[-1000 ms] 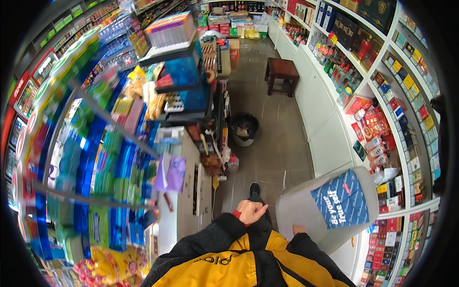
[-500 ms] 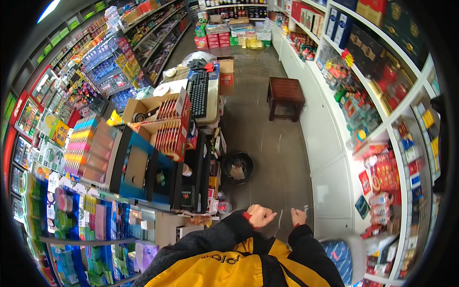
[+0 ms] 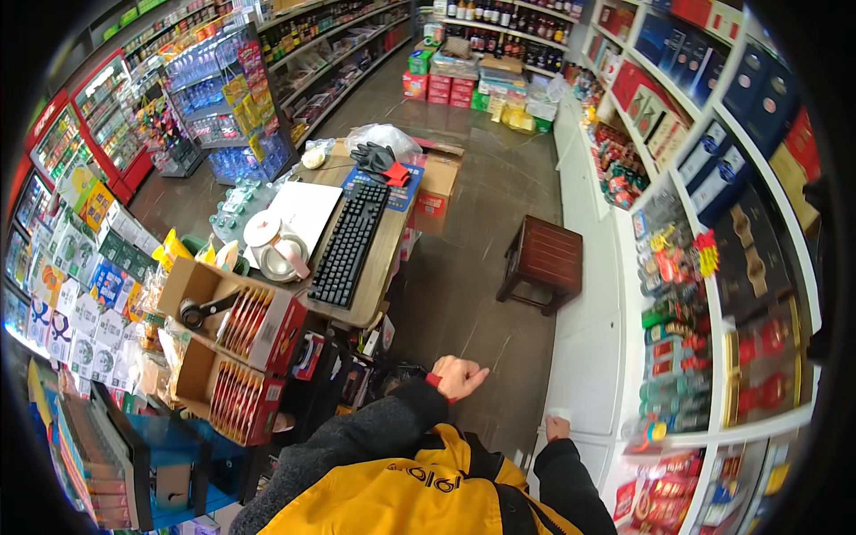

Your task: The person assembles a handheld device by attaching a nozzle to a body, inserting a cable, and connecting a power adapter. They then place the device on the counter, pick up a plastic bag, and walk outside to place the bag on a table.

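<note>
My left hand is in front of me above the dark floor, fingers curled in, with nothing visible in it. Lower and further right is my right hand, closed like a fist beside the white cabinet doors; part of it is hidden, and nothing shows in it. Neither hand touches anything. Ahead of my left hand stands a desk with a black keyboard, a white and pink kettle and dark gloves with red on them. Open cardboard boxes hold rows of red packets to the left.
A dark red wooden stool stands in the aisle by the cabinets. Shelves of boxed and bottled goods line the right. Ahead, stacked red cartons sit below bottle shelves. A water bottle rack and red-framed fridges are at left.
My view has moved forward along the aisle, so the desk, keyboard and stool look closer. The kettle on the desk now shows fully. Both hands stay curled in front of me, a little further apart.
</note>
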The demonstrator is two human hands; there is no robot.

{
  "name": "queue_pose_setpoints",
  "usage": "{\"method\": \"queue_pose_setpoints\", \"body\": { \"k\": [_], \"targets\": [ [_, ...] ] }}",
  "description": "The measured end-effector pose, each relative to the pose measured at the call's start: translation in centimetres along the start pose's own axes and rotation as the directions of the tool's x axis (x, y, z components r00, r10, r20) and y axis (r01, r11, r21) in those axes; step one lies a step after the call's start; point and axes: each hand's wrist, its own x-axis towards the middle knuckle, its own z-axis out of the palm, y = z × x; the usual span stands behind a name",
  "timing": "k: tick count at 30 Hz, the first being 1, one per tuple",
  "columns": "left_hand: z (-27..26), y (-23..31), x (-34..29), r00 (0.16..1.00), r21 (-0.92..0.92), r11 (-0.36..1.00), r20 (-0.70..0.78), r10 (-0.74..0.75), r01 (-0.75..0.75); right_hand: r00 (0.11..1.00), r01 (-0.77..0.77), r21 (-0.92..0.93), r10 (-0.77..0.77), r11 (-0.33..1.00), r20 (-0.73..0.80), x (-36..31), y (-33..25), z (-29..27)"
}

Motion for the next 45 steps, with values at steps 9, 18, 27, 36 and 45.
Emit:
{"method": "queue_pose_setpoints", "body": {
  "k": [9,18,27,36,45],
  "targets": [
    [1.1,-5.9,12.5,0.949,0.02,0.949,-0.016,-0.314,0.314,0.634,-0.173,-0.555,0.523,0.814,0.57,12.8,3.6,1.8],
    [2.0,-9.4,34.0,0.973,-0.006,0.992,-0.194,-0.123,0.124,0.986,0.066,-0.128,-0.045,0.99,0.158,50.2,-4.3,1.5],
    [-5.4,-18.5,42.2,0.816,0.072,0.869,-0.389,-0.428,0.49,0.871,0.159,-0.023,-0.129,0.987,0.474,63.6,-28.1,11.8],
    [-12.0,-24.2,57.9,0.881,0.145,0.912,-0.356,-0.313,0.383,0.828,0.274,-0.043,-0.212,0.961,0.52,75.4,-32.9,14.5],
    [-15.6,-31.8,64.1,0.666,-0.061,0.854,-0.598,-0.446,0.517,0.747,0.44,-0.337,-0.132,0.832,0.652,100.2,-22.3,18.6]
  ]
}}
